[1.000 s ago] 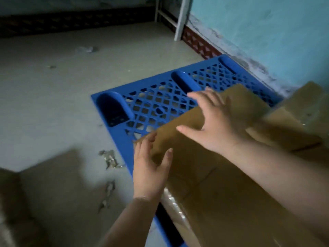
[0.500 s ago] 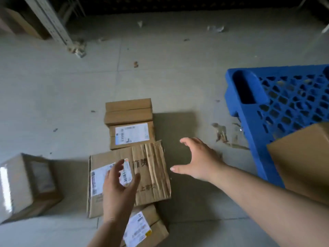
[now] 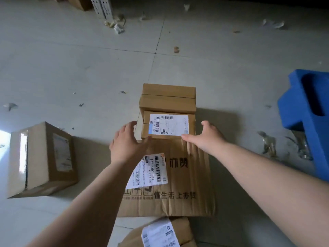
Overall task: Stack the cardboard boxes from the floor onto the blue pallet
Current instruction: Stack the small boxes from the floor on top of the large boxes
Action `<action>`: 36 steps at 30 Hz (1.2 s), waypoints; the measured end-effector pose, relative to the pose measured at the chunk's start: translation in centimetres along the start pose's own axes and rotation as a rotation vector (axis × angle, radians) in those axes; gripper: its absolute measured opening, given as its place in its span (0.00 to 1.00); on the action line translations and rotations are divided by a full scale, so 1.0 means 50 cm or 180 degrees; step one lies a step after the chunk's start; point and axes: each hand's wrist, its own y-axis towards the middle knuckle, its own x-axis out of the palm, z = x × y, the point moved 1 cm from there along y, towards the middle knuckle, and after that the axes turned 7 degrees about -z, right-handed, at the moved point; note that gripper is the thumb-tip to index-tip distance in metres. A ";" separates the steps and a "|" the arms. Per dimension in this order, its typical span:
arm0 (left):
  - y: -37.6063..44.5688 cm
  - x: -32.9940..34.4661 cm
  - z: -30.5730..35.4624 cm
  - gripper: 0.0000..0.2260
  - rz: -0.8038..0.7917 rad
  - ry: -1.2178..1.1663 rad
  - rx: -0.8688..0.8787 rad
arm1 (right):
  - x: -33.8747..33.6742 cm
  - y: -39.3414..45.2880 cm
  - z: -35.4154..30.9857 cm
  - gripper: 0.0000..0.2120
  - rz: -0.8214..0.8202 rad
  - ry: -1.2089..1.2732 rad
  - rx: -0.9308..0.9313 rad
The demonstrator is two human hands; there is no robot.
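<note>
A small cardboard box with a white label (image 3: 169,124) lies on the floor in the middle, pressed against a plain box (image 3: 168,98) behind it. In front of both lies a flat wrinkled box with printed characters (image 3: 178,179). My left hand (image 3: 127,142) hovers open at the small box's left side and my right hand (image 3: 206,137) at its right side, fingers spread, holding nothing. A corner of the blue pallet (image 3: 309,111) shows at the right edge. Another labelled box (image 3: 160,232) sits at the bottom.
A taller taped box (image 3: 41,159) stands on the floor at the left. Torn tape and plastic scraps (image 3: 268,145) lie beside the pallet, and paper bits are scattered over the tiles. A metal rack leg (image 3: 102,5) stands at the top.
My view has swung from the pallet down to the boxes on the floor. Both hands left the box on the pallet and have reached forward to either side of the small labelled box.
</note>
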 end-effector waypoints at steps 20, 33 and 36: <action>0.065 0.058 0.033 0.16 -0.0572 -0.0092 -0.0712 | -0.021 0.068 0.035 0.29 -0.0157 0.1025 -0.0006; -0.069 0.024 0.478 0.15 -0.0547 -0.1489 0.0717 | -0.409 -0.169 0.168 0.40 0.0874 0.2201 -0.0054; -0.136 0.053 0.609 0.12 -0.0812 -0.1771 0.0839 | -0.511 -0.248 0.244 0.35 0.1208 0.2502 0.0038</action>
